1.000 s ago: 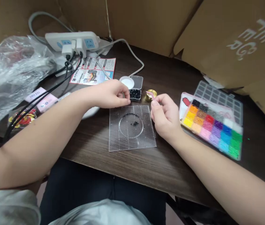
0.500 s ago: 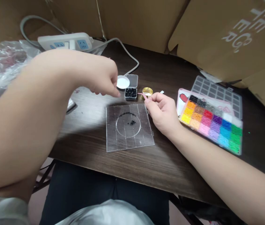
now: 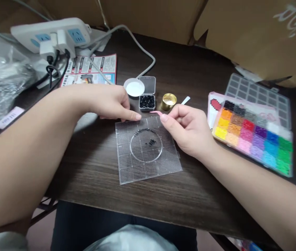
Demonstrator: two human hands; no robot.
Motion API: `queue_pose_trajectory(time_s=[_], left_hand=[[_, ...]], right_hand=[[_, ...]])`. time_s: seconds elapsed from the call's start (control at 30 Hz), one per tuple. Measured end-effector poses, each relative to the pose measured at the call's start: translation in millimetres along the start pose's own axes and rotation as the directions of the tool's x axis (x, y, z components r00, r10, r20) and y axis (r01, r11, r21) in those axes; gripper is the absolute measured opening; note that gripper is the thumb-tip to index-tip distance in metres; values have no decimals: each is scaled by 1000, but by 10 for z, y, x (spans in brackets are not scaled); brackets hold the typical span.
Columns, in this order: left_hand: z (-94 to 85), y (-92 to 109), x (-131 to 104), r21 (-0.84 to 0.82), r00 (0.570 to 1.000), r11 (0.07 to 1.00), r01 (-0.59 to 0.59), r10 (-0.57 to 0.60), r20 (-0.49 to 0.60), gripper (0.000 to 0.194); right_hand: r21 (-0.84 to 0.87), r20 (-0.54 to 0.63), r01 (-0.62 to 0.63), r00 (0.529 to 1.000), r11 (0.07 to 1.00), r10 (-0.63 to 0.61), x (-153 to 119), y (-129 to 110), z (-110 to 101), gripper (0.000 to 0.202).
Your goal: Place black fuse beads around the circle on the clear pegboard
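A few loose black beads [image 3: 151, 142] lie on the clear plastic pegboard [image 3: 150, 170] near the table's [image 3: 98, 184] front edge; a knock to the board could scatter them. Right hand [image 3: 189, 132] pinched on pink curved tweezers [image 3: 157, 112], tips beside the open clear plastic box [image 3: 143, 109]. Left hand [image 3: 108, 101] half-curled, thumb out, by the board's far edge; cannot tell what, if anything, it holds.

Soft, dim light leaves a dark shadow on the worktop [image 3: 148, 195] beside the left forearm [image 3: 35, 150] and pale glints on the plastic bag [image 3: 4, 87], while mild blur softens the pegboard [image 3: 132, 170] and wide-angle distortion stretches the edges.
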State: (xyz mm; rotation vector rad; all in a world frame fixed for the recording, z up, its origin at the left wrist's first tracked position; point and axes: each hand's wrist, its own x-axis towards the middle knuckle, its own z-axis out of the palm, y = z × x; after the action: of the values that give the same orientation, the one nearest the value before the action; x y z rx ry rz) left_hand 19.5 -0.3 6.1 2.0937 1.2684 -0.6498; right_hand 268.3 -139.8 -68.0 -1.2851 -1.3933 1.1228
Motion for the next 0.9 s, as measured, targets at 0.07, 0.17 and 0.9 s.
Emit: queue_pose_trajectory(time_s=[0.07, 0.17, 0.9], left_hand=[[25, 58, 11, 20, 1000, 1000, 23, -23, -6, 66], [58, 82, 46, 46, 999, 999, 27, -25, -41, 65], [92, -28, 86, -29, 993, 996, -81, 78, -90, 61]], right_hand=[[-15, 3, 0, 1000, 1000, 0, -11, -13, -14, 76], [-44, 25, -13, 1000, 999, 14, -21, -42, -31, 74], [-205, 6, 147, 989, 968, -149, -39, -85, -26, 4]])
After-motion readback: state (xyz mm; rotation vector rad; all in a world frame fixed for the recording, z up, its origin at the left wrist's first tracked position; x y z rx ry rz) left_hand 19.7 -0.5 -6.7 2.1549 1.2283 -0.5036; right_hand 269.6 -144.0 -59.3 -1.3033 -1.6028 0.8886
